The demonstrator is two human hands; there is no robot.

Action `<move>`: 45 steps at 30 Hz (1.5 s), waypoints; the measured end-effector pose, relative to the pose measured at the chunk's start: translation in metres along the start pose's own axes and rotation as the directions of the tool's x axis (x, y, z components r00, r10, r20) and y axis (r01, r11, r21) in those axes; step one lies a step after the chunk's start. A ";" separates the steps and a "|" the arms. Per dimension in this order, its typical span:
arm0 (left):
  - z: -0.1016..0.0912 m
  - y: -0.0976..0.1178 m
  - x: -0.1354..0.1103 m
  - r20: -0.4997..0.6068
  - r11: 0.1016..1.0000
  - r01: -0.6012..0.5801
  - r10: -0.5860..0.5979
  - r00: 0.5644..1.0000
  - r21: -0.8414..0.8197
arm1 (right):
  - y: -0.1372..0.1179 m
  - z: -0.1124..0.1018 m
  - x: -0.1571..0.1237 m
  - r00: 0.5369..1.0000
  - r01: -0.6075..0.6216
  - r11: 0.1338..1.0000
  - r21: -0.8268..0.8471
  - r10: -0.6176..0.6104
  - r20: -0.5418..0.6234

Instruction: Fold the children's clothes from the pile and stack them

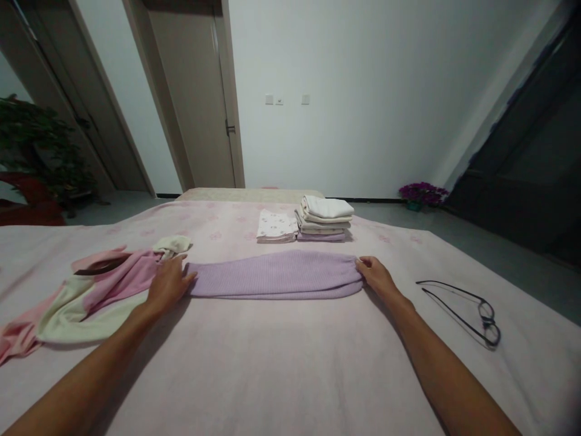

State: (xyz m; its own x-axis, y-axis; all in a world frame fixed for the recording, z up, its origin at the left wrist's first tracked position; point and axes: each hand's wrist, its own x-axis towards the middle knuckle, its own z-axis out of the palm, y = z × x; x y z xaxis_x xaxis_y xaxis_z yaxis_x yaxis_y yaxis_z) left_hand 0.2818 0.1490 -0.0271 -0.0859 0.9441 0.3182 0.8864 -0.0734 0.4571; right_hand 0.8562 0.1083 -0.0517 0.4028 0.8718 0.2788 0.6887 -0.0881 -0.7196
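Observation:
A lilac ribbed knit garment (276, 275) lies folded into a long flat strip across the bed in front of me. My left hand (169, 283) rests at its left end, thumb and forefinger apart and touching the edge. At the other end, my right hand (376, 277) pinches the bunched corner of the garment between thumb and fingers. Just left of my left hand is a loose heap of pink and pale green clothing (111, 284), with a dark curved strip showing in it.
Behind the strip stand a stack of folded clothes (324, 218) and a lower folded patterned white cloth (276, 226). Black-framed glasses (488, 321) lie at the right on the pink bedspread (290, 369). Purple flowers (422, 192) stand on the floor beyond.

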 end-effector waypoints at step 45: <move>0.077 0.141 -0.076 0.214 0.800 -0.598 0.577 0.788 0.046 | -0.026 0.008 -0.053 0.686 0.723 0.671 -0.166 -0.725 0.061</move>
State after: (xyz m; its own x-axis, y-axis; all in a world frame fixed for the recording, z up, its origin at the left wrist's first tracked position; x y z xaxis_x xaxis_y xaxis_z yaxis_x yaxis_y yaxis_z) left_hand 0.4484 0.0918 -0.0504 0.5411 0.7705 0.3371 0.7815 -0.6087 0.1367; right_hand 0.8121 0.0689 -0.0530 -0.2597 0.6917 0.6739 0.8531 0.4913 -0.1756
